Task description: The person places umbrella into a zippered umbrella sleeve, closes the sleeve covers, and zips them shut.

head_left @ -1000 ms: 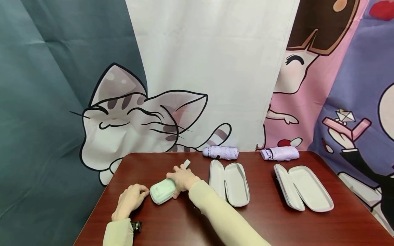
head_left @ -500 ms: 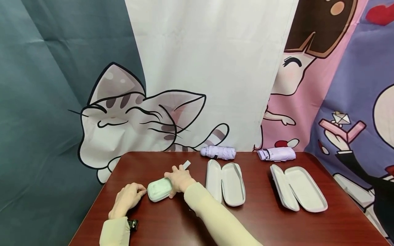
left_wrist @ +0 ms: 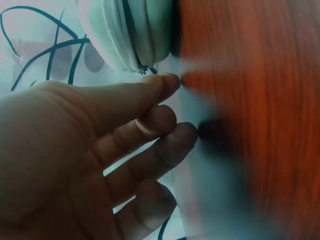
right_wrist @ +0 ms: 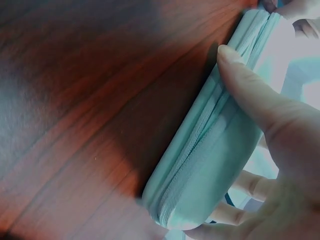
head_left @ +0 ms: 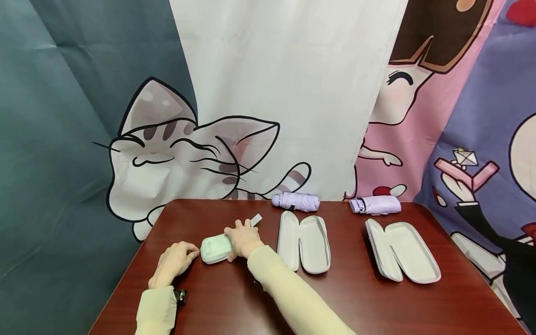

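A mint-green zippered case [head_left: 215, 248] lies on the table, slanting away to the right, with a pale strap [head_left: 256, 219] at its far end. My right hand [head_left: 244, 238] grips its far half from above; in the right wrist view the thumb [right_wrist: 240, 75] presses along the zipper side, and the other fingers reach round the opposite side. At the near left end, my left hand [head_left: 175, 260] pinches the small zipper pull [left_wrist: 144, 71] between thumb and forefinger. The other fingers of that hand are loosely bent below. Part of the case is hidden under the right hand.
Two pale cases stand unfolded on the table, one in the middle [head_left: 315, 244] and one at the right [head_left: 412, 251]. Behind each lies a folded lilac umbrella, the middle one [head_left: 299, 201] and the right one [head_left: 377, 204], near the back edge. A cartoon-printed curtain [head_left: 284, 93] hangs behind.
The head view shifts slightly. The case has turned a little under the right hand, and the left hand stays at its zipper end.
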Demonstrator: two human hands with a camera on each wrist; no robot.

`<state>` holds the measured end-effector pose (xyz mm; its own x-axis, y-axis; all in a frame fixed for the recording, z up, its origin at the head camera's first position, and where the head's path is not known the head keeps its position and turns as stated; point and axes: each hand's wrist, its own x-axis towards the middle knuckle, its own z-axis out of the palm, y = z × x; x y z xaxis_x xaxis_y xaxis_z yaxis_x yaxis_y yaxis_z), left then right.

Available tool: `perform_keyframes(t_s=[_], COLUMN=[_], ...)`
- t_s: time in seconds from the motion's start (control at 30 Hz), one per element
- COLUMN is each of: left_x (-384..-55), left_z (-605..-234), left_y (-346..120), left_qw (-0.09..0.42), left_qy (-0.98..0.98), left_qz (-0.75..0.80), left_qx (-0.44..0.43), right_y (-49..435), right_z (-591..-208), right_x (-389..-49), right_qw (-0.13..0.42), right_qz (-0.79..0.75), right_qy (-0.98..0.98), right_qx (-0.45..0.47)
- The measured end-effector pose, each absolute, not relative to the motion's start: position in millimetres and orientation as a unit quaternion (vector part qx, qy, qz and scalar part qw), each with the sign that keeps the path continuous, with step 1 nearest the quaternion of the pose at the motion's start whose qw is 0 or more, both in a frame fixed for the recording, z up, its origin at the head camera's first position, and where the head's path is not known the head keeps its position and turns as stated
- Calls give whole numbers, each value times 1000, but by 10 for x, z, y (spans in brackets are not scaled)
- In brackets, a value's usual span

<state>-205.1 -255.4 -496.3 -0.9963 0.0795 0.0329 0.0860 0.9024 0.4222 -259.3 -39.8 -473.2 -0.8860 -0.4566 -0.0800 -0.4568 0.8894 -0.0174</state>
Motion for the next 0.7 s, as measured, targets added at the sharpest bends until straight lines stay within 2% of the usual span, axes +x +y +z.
perform_keyframes(t_s=[0.17,0.4,0.7], left_x=[-2006,-2064,-2026], left_z=[-4984,-4936,-4911], left_y=[-2559,-2581,-2544], left_qw=[-2,13,-24], left_qy=[-974,-971,-968], left_qz=[-222,-232,-243], left_qx=[-45,-60,-54], right_y=[-395,-405,-398], right_z=[-4734,-4698,-4750], right_x=[-2540,-2592,-2547], right_qw=[49,37,33], right_qz=[1,-11,-28], right_qy=[972,978,980], right_qx=[-230,-207,-196])
